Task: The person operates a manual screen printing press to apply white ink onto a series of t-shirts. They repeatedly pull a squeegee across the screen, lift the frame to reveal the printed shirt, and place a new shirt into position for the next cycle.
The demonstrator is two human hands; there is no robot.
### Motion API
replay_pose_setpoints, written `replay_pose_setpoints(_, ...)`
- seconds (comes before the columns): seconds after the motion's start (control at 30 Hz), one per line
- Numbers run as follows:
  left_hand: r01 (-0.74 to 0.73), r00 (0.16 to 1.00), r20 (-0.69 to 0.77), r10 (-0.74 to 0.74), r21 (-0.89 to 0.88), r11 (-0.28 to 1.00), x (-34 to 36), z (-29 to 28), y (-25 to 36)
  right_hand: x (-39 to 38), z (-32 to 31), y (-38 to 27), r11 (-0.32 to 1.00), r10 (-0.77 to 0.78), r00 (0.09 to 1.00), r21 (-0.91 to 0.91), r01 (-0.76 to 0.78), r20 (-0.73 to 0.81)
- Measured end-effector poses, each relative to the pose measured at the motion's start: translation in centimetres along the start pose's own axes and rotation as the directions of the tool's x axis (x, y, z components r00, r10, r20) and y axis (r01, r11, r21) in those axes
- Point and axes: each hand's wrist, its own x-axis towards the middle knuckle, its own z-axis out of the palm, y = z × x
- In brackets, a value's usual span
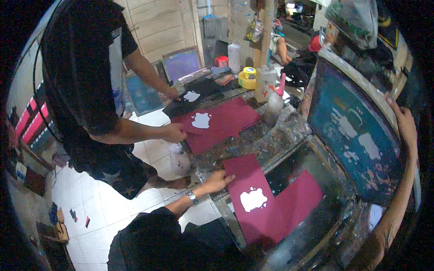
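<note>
One white blotch (pixel 253 200) marks the maroon panel (pixel 263 221) the left hand (pixel 218 181) pinches, right hand (pixel 405 123) gripping a screen (pixel 357 126).

A screen-printing workshop: framed screen (pixel 357 131), stained surface (pixel 266 142), squeeze bottle (pixel 275 106) and, partly hidden behind, probably more screens (pixel 182 64).

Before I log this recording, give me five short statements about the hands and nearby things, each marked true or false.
1. The left hand touches the edge of a printed maroon piece. True.
2. The right hand lies flat on that piece. False: it is at the edge of the raised screen.
3. The print on that piece is black. False: it is white.
4. The co-worker's nearer hand is at the edge of other maroon material. True.
5. The pink-tipped bottle stands upright. True.
</note>
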Motion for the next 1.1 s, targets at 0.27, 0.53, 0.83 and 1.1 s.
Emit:
replay_pose_setpoints(0.27, -0.049, 0.999, 0.002, 0.049, -0.033, 0.998, -1.2, -1.5, -0.8, -1.3, -0.5, -3.8, 1.000, -0.025, 0.998, 0.019, 0.024, 0.063)
replay_pose_setpoints(0.53, -0.216, 0.971, -0.124, 0.204, -0.093, 0.972, -0.5, 0.4, 0.1, 2.7, 0.7, 4.3, 0.995, 0.090, 0.995, 0.034, -0.091, 0.044)
replay_pose_setpoints(0.83, -0.324, 0.904, -0.303, 0.300, -0.028, 0.946, -0.7, 3.8, -2.7, 0.8, 0.0, 2.3, 0.997, -0.023, 0.998, 0.074, 0.018, 0.063)
replay_pose_setpoints(1.1, -0.432, 0.857, -0.174, 0.485, 0.271, 0.860, -1.5, 3.4, -2.8, -1.1, -0.1, 0.2, 0.989, -0.113, 0.993, -0.100, 0.109, -0.029)
